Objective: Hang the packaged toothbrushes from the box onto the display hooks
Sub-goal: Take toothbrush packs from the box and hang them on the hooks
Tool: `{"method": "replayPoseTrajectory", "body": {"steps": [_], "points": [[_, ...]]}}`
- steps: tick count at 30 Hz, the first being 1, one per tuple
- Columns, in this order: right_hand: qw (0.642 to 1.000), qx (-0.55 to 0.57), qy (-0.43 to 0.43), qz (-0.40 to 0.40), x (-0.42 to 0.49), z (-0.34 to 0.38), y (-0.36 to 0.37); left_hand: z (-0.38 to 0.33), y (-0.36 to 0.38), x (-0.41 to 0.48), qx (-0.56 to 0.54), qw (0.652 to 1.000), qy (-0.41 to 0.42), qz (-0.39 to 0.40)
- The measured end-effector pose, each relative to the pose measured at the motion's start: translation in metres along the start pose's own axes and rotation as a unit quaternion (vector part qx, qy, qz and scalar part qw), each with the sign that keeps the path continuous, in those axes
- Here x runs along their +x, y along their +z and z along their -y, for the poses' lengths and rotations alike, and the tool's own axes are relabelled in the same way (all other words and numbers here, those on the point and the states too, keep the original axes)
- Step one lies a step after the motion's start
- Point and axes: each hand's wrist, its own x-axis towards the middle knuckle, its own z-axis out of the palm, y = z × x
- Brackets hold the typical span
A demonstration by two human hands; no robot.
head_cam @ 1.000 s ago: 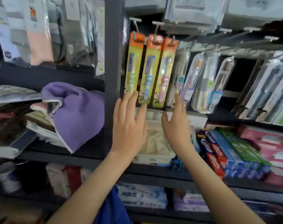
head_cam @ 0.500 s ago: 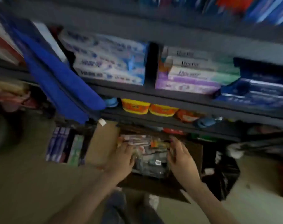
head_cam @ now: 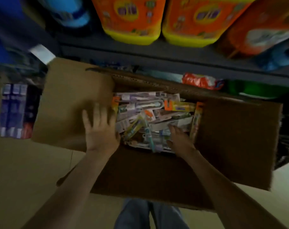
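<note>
An open cardboard box [head_cam: 231, 138] stands on the floor below me, its flaps folded out. Inside lies a jumble of several packaged toothbrushes [head_cam: 148, 116], with orange, purple and clear cards. My left hand [head_cam: 99, 128] is spread flat with straight fingers over the box's left flap, at the edge of the pile. My right hand [head_cam: 178, 139] reaches into the near right part of the pile, its fingertips down among the packs; whether they pinch one is blurred. The display hooks are out of view.
A dark shelf edge [head_cam: 157, 55] runs above the box, carrying orange and yellow jugs [head_cam: 128, 19]. Purple boxed goods [head_cam: 14, 111] lie on the floor at the left. Red and green packages [head_cam: 201, 81] sit behind the box. My legs [head_cam: 148, 214] are below.
My view has dropped from the hooks with hanging toothbrushes down to the box on the floor. Both hands came down from the shelf to the box, and the box looms closer now.
</note>
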Motion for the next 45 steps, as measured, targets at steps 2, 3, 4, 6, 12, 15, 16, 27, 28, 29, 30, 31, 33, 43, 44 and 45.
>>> {"method": "replayPoseTrajectory", "body": {"steps": [2, 3, 4, 6, 12, 15, 16, 27, 28, 29, 30, 31, 33, 43, 44, 45], "points": [[0.999, 0.014, -0.017, 0.027, 0.029, 0.016, 0.019, 0.011, 0.021, 0.004, 0.011, 0.998, -0.055, -0.005], [1.000, 0.006, -0.013, 0.015, 0.039, 0.024, 0.029, 0.016, 0.030, 0.004, 0.015, 0.998, -0.063, -0.003], [1.000, -0.014, -0.005, -0.022, 0.049, 0.031, 0.042, 0.022, 0.039, 0.004, 0.020, 0.998, -0.062, 0.001], [0.993, -0.059, 0.019, -0.104, 0.058, 0.046, 0.061, 0.031, 0.054, 0.003, 0.020, 0.999, -0.044, -0.007], [0.966, -0.160, 0.089, -0.182, 0.062, 0.058, 0.079, 0.037, 0.080, -0.003, -0.050, 0.993, -0.008, -0.104], [0.954, -0.221, 0.105, -0.176, 0.065, 0.049, 0.063, 0.032, 0.081, -0.005, -0.060, 0.992, -0.019, -0.111], [0.952, -0.239, 0.086, -0.172, 0.068, 0.044, 0.058, 0.031, 0.082, -0.006, -0.066, 0.991, -0.020, -0.116], [0.992, -0.007, 0.007, -0.122, 0.006, 0.065, -0.018, 0.024, 0.036, -0.029, -0.155, 0.985, -0.012, -0.079], [0.989, 0.087, 0.021, -0.120, -0.010, 0.070, -0.036, 0.023, 0.018, -0.034, -0.189, 0.981, -0.020, -0.049], [0.974, 0.183, 0.034, -0.126, -0.028, 0.075, -0.055, 0.022, -0.002, -0.040, -0.229, 0.973, -0.025, -0.013], [0.952, 0.273, 0.047, -0.129, -0.046, 0.080, -0.076, 0.020, -0.023, -0.046, -0.271, 0.962, -0.022, 0.021], [0.927, 0.346, 0.050, -0.136, -0.065, 0.086, -0.097, 0.018, -0.045, -0.053, -0.317, 0.947, -0.008, 0.050], [0.879, 0.461, 0.025, -0.121, -0.111, 0.097, -0.142, 0.016, -0.090, -0.071, -0.428, 0.896, 0.051, 0.105], [0.756, 0.629, -0.166, -0.076, -0.316, 0.135, -0.304, 0.046, -0.303, -0.173, -0.593, 0.773, 0.179, 0.137], [0.748, 0.635, -0.177, -0.078, -0.333, 0.137, -0.317, 0.051, -0.317, -0.183, -0.590, 0.777, 0.179, 0.125], [0.736, 0.645, -0.189, -0.080, -0.348, 0.139, -0.329, 0.057, -0.330, -0.193, -0.594, 0.777, 0.177, 0.112]]}}
